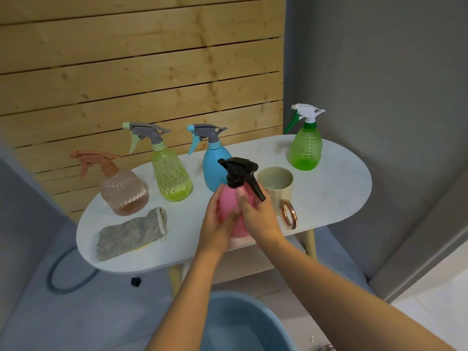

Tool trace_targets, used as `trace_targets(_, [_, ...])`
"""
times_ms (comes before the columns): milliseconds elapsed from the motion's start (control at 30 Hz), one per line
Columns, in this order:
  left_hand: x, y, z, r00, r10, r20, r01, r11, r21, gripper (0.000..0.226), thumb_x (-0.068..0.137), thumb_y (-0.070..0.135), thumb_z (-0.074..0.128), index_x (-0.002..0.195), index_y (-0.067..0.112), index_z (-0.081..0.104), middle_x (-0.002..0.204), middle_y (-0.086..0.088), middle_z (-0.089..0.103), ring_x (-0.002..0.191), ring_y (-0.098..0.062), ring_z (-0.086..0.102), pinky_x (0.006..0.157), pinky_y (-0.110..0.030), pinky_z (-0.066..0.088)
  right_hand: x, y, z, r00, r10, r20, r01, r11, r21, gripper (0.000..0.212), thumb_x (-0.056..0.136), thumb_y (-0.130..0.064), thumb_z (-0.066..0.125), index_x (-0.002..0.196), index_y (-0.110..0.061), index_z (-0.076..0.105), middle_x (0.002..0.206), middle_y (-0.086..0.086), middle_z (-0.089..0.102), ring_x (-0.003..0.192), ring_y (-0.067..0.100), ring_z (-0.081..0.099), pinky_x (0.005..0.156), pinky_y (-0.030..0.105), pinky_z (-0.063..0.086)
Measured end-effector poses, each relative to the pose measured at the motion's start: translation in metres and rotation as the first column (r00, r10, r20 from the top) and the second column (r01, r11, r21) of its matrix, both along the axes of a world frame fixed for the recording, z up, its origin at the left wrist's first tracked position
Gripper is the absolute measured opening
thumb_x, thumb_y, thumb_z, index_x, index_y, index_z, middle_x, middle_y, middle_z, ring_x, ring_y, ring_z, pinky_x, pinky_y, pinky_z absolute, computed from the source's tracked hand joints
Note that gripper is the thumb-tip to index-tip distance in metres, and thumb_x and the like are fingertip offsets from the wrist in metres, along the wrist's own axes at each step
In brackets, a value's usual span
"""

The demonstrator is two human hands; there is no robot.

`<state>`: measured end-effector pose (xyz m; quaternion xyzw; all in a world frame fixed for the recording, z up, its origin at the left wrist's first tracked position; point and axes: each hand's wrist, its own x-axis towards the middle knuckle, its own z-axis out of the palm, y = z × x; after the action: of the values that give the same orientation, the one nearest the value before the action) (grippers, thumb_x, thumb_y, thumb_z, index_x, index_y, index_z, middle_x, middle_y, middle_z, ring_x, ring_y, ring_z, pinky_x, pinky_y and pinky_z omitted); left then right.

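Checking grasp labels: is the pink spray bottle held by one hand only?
No, the left hand and right hand both grip the pink spray bottle.

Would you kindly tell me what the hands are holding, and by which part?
Both hold the pink spray bottle by its body: the left hand on its left side, the right hand on its right, below the black trigger head.

Glossy plastic pink spray bottle (229,211); matt tabletop (336,188); rough grey cloth (131,234); knotty wooden slats (141,72); shiny copper-toned mug handle (289,215).
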<state>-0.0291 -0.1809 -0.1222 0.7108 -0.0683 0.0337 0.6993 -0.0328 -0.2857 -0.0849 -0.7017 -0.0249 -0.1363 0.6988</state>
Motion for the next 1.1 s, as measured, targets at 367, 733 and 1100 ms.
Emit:
trace_targets(367, [0.003, 0.009, -0.003, 0.998, -0.066, -0.001, 0.066, 0.993, 0.095, 0.095, 0.065, 0.064, 0.073, 0.145, 0.033, 0.032, 0.145, 0.011, 0.043, 0.127, -0.003, 0.047, 0.095, -0.021, 0.048, 0.017, -0.032, 0.016, 0.997, 0.070, -0.029, -0.069, 0.997, 0.029, 0.014, 0.080, -0.011, 0.072, 0.093, -0.017, 0.072, 0.093, -0.001, 0.073, 0.092, 0.013, 0.067, 0.090, 0.035, 0.052])
trace_targets(733, [0.004, 0.015, 0.004, 0.991, -0.131, -0.023, 0.133, 0.985, 0.110, 0.080, 0.073, 0.040, 0.073, 0.143, 0.025, 0.038, 0.139, 0.001, 0.051, 0.124, -0.011, 0.052, 0.096, -0.029, 0.049, 0.024, -0.034, 0.035, 0.967, 0.229, -0.107, -0.222, 0.972, 0.076, 0.043, 0.076, 0.008, 0.069, 0.118, -0.001, 0.064, 0.110, 0.013, 0.069, 0.103, 0.022, 0.066, 0.098, 0.041, 0.049])
trace_targets(1100, [0.004, 0.016, 0.013, 0.989, -0.142, -0.042, 0.146, 0.979, 0.144, 0.068, 0.078, 0.028, 0.072, 0.139, 0.025, 0.044, 0.128, 0.002, 0.060, 0.118, -0.014, 0.057, 0.097, -0.032, 0.049, 0.021, -0.029, 0.038, 0.960, 0.272, -0.063, -0.278, 0.954, -0.109, 0.035, 0.086, 0.001, 0.062, 0.109, -0.025, 0.066, 0.098, -0.006, 0.071, 0.100, 0.010, 0.065, 0.100, 0.036, 0.047])
